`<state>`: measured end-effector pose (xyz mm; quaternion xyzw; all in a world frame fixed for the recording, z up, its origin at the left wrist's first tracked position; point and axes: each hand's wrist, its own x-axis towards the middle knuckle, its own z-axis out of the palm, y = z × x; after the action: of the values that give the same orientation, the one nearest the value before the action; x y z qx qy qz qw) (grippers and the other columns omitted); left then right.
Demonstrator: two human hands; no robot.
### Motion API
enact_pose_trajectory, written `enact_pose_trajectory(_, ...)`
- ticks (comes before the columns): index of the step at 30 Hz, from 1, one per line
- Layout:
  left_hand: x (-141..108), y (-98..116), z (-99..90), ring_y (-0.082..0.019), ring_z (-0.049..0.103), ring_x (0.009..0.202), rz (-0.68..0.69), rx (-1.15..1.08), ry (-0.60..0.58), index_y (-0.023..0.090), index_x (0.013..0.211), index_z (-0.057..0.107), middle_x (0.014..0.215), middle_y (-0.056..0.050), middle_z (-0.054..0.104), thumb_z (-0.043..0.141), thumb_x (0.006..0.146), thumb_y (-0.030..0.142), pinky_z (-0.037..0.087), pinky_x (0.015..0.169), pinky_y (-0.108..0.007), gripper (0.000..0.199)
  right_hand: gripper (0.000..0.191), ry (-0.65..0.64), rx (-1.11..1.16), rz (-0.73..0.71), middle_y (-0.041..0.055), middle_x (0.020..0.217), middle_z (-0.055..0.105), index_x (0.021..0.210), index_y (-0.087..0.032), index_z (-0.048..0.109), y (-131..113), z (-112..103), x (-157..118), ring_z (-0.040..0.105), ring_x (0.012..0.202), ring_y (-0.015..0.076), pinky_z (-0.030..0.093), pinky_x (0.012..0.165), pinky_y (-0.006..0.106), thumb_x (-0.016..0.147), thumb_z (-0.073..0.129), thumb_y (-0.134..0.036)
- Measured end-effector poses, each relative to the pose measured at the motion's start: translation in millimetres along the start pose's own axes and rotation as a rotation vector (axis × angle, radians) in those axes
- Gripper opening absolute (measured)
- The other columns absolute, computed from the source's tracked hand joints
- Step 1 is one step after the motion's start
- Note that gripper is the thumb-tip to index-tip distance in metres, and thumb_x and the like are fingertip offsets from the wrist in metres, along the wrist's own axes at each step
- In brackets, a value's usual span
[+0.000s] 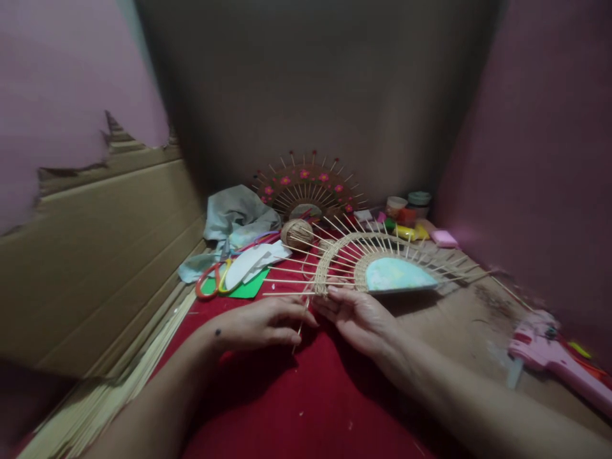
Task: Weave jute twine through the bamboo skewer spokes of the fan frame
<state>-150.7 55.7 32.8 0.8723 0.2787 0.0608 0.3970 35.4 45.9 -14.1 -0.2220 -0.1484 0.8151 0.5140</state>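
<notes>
A half-round fan frame of thin sticks (325,262), with two bands of woven twine, stands out in front of me. At its centre sits a pale blue-green half disc (400,273). My right hand (361,320) grips the lower left end of the outer woven band, thumb on top. Just left of it, my left hand (270,324) has its fingers closed around a strand of twine (301,322) that hangs below the lowest stick. Its fingertips come close to those of the right hand. Behind the sticks lies a ball of twine (297,234).
Scissors (222,278), green paper (248,285) and a grey cloth (241,213) lie at left, near a cardboard wall (105,255). A flowered stick fan (306,178) leans at the back. On the right are a pink glue gun (545,347) and a brown board (459,331).
</notes>
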Motion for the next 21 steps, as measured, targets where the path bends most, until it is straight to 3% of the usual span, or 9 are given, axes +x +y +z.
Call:
enact_pose_trajectory(5,2,8,9.2,-0.017,0.056,0.091,-0.027,0.029,-0.029,0.024,0.119,0.055,0.103,-0.003,0.061,0.053,0.083,0.024,0.043,0.081,-0.026,0.035,0.008,-0.072,-0.001,0.013,0.0084,0.069,0.067,0.064,-0.009,0.063,-2,2,-5,0.063,0.076,0.0186,0.046,0.085,0.037,0.065,0.06,-0.002)
enact_pose_trajectory(8,1,0,8.2,-0.017,0.055,0.094,-0.04,0.141,0.047,0.023,0.107,0.061,0.103,-0.003,0.062,0.051,0.084,0.024,0.041,0.084,-0.027,0.025,0.009,-0.108,0.018,-0.007,0.0084,0.072,0.067,0.068,-0.009,0.064,-5,3,-9,0.063,0.078,0.0193,0.047,0.086,0.04,0.068,0.059,-0.002)
enact_pose_trajectory(14,5,-42,-2.1,-0.017,0.054,0.075,-0.251,0.54,0.523,0.016,0.075,0.062,0.08,-0.006,0.061,0.042,0.08,0.016,0.044,0.073,-0.03,0.021,0.013,-0.062,0.075,-0.067,0.0073,0.071,0.067,0.07,-0.011,0.062,-9,10,-14,0.064,0.076,0.0204,0.05,0.083,0.042,0.064,0.061,0.001)
enact_pose_trajectory(18,1,-59,-16.0,-0.022,0.056,0.081,-0.286,0.626,0.815,0.014,0.078,0.061,0.086,-0.011,0.06,0.039,0.081,0.019,0.045,0.078,-0.036,0.023,0.018,0.007,0.102,-0.062,0.0079,0.07,0.066,0.071,-0.011,0.061,-9,11,-15,0.065,0.074,0.0206,0.053,0.075,0.036,0.061,0.064,0.003)
enact_pose_trajectory(21,-7,-68,-28.5,-0.026,0.055,0.097,-0.345,0.646,1.012,0.011,0.083,0.061,0.104,-0.017,0.057,0.037,0.082,0.023,0.044,0.086,-0.04,0.027,0.018,0.024,0.067,-0.039,0.0104,0.074,0.067,0.074,-0.01,0.06,-10,10,-15,0.065,0.074,0.0215,0.052,0.058,0.024,0.061,0.065,0.002)
